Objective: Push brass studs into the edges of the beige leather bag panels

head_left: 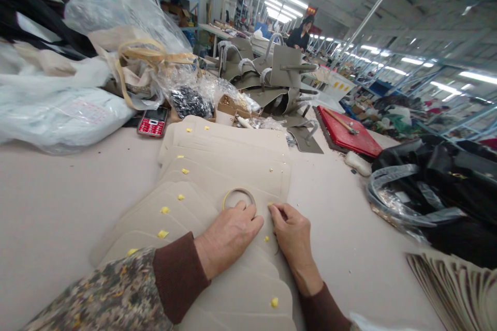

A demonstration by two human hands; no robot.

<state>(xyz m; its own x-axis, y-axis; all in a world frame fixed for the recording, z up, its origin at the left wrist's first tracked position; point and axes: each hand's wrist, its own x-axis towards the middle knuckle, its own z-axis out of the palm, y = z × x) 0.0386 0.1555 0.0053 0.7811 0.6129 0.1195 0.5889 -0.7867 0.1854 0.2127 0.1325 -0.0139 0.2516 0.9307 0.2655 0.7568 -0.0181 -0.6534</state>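
Fanned-out beige panels (pixel 233 170) with rounded corners lie overlapped on the table before me. Small yellow tape pieces (pixel 185 170) dot their left side, and a few more sit on the right. My left hand (pixel 229 232) rests over the panels, its fingers closed on a roll of yellow tape (pixel 238 191) whose ring shows beyond the fingertips. At the panels' right edge, my right hand (pixel 291 227) pinches a small bit of yellow tape (pixel 270 205) between thumb and forefinger, against the panel surface. Small metal rivets (pixel 271 170) show on the upper panels.
Plastic-wrapped bundles (pixel 58 114) and a red-keyed phone (pixel 152 122) lie left. Grey-brown bag pieces (pixel 267 77) are heaped at the back. A hammer (pixel 344 123) rests on a red board (pixel 345 132). Black bags (pixel 454 181) and stacked strips (pixel 450 284) are right. A person (pixel 301 35) stands far off.
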